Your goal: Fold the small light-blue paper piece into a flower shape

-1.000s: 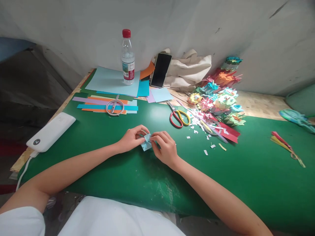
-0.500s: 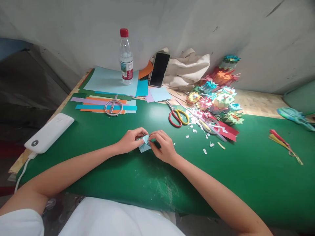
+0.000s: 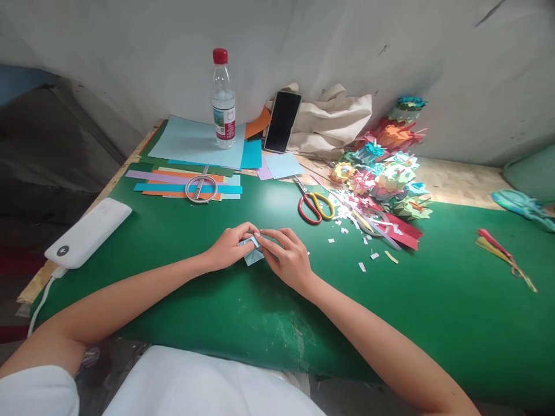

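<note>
Soft even daylight, faint shadows under the arms, sharp focus, wide-angle bending at the edges

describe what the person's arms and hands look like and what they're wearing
Both arms are bare from the short white sleeves down. The left hand and right hand wear no gloves; no rings, watch or bracelets show. White clothing covers the lap.

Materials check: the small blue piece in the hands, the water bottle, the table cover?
Blue piece: thin matte paper, going by its sharp creases; both hands, left hand and right hand, pinch it. Water bottle: clear glossy plastic, see-through, with a red cap. Table cover: smooth green sheet with a slight sheen and scuffs, probably vinyl or rubber; hard to say which.
</note>
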`<control>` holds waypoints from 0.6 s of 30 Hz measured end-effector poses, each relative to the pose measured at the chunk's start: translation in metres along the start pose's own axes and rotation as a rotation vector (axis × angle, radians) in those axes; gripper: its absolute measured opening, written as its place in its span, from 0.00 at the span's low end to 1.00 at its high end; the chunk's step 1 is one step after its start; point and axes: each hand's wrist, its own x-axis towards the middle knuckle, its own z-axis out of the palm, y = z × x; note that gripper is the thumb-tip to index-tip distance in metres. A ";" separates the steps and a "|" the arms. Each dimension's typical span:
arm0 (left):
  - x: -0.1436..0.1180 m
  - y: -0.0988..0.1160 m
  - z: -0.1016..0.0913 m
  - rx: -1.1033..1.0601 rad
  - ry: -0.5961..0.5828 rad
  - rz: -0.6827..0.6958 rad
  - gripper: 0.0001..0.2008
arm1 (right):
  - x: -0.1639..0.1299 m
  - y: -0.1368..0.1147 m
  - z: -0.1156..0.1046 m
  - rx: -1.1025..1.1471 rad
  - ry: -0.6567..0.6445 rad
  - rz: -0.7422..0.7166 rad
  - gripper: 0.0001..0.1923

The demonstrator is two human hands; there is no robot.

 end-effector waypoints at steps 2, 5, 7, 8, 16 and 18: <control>0.000 0.000 0.000 0.001 -0.010 -0.003 0.08 | 0.000 0.001 0.000 0.026 0.012 0.014 0.12; -0.001 0.000 0.001 0.011 -0.026 -0.004 0.10 | 0.000 0.003 0.001 0.103 0.039 0.052 0.09; -0.001 0.001 0.000 0.024 -0.035 0.003 0.10 | 0.000 0.003 0.002 0.150 0.044 0.076 0.07; -0.001 0.001 0.000 0.034 -0.037 0.007 0.10 | 0.000 0.003 0.002 0.166 0.040 0.085 0.06; -0.003 0.006 0.001 0.105 -0.063 0.040 0.11 | 0.001 0.002 0.001 0.200 -0.038 0.120 0.05; -0.003 0.006 0.001 0.118 -0.070 0.051 0.12 | 0.000 0.003 0.002 0.201 -0.047 0.137 0.05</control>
